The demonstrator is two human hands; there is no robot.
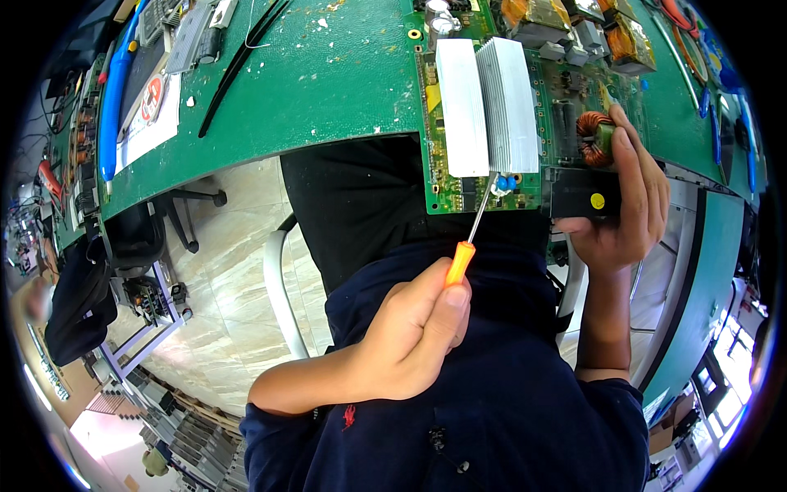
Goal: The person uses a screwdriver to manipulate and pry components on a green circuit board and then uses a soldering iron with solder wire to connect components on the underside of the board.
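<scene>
My left hand [414,328] is closed on the orange handle of a screwdriver [458,264]. Its thin shaft reaches up to the lower edge of a green circuit board [443,193], by small blue round parts [505,184] just below two silver finned heat sinks [463,107]. My right hand [619,205] grips the board assembly at its right end, fingers over a black block [582,193] with a yellow dot, beside a copper-wound toroid coil [592,138]. The board projects over the front edge of the green bench, above my lap.
On the green bench [328,90] lie black tweezers [238,66], a blue pen-like tool [115,115], metal pieces and, at far right, more tools [713,123]. Boxy parts [533,16] sit at the back. A black chair [188,213] stands at left; a distant person [156,461] shows low left.
</scene>
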